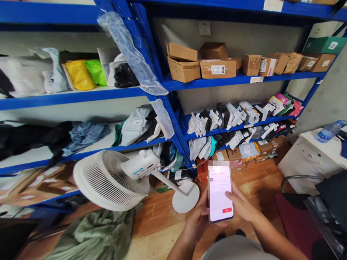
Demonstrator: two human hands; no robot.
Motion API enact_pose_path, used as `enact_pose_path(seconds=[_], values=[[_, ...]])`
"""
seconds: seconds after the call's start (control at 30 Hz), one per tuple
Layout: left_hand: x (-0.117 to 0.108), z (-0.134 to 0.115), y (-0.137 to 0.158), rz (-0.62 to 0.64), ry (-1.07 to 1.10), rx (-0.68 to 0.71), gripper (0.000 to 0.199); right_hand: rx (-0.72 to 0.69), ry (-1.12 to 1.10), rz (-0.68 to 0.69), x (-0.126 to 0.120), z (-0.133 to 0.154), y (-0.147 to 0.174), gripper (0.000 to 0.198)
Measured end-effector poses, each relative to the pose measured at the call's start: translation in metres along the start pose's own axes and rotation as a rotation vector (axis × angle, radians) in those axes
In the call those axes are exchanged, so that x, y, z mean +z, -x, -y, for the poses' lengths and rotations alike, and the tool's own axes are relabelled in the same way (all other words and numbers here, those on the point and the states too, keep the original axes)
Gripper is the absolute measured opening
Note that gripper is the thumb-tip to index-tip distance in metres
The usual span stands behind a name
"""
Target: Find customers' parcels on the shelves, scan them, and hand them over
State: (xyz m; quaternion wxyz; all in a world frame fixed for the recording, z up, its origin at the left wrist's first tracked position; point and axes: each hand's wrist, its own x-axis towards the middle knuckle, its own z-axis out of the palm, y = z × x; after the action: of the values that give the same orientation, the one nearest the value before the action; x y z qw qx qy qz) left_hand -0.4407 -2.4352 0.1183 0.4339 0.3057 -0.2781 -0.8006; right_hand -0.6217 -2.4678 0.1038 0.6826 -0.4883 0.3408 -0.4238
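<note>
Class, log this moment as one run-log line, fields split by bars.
left hand: holds phone | right hand: thumb over phone | phone: lit, red button near bottom | around: fan, parcels on shelves

White fan [110, 181], blue shelving [46, 15], cardboard boxes [218, 69], bottle [328, 133] on white cabinet [301, 156]

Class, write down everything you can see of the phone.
The phone is slim and rectangular, with rounded corners and a thin rim. Its glassy screen, lit and pale, faces the camera, a red box at lower right; the text is too small to read, the top blurred. The left hand holds it above the floor; the right hand touches the screen near its right edge.
</note>
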Motion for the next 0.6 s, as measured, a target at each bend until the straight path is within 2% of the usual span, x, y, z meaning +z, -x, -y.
enact_pose_path(seconds=[0.1, 0.17, 0.23, 0.33, 0.4, 0.5, 0.57, 0.6], values=[[-0.002, 0.002, -0.004, -0.026, 0.021, 0.003, 0.067, -0.035, 0.017, 0.032, -0.001, -0.001, 0.000, 0.060], [-0.002, 0.003, -0.009, -0.042, 0.033, 0.015, 0.070, -0.041, 0.004, 0.054, -0.001, 0.000, -0.001, 0.072], [-0.003, 0.005, -0.014, -0.044, 0.037, 0.014, 0.072, -0.030, -0.027, 0.033, -0.001, 0.000, -0.003, 0.067], [-0.003, 0.007, -0.020, -0.065, 0.031, 0.029, 0.064, -0.009, -0.069, -0.044, 0.000, -0.001, -0.009, 0.052], [-0.002, 0.008, -0.022, -0.121, 0.000, 0.068, 0.061, -0.004, -0.093, -0.083, 0.002, -0.004, -0.015, 0.053], [0.004, 0.005, -0.019, -0.232, -0.249, 0.103, 0.058, -0.011, -0.156, -0.106, 0.006, -0.008, -0.025, 0.070], [0.011, -0.001, -0.013, -0.222, -0.592, 0.153, 0.054, -0.030, -0.210, -0.087, 0.009, -0.008, -0.030, 0.087], [0.015, -0.006, -0.011, -0.175, -0.767, 0.186, 0.053, -0.044, -0.236, -0.074, 0.009, -0.007, -0.032, 0.093]])
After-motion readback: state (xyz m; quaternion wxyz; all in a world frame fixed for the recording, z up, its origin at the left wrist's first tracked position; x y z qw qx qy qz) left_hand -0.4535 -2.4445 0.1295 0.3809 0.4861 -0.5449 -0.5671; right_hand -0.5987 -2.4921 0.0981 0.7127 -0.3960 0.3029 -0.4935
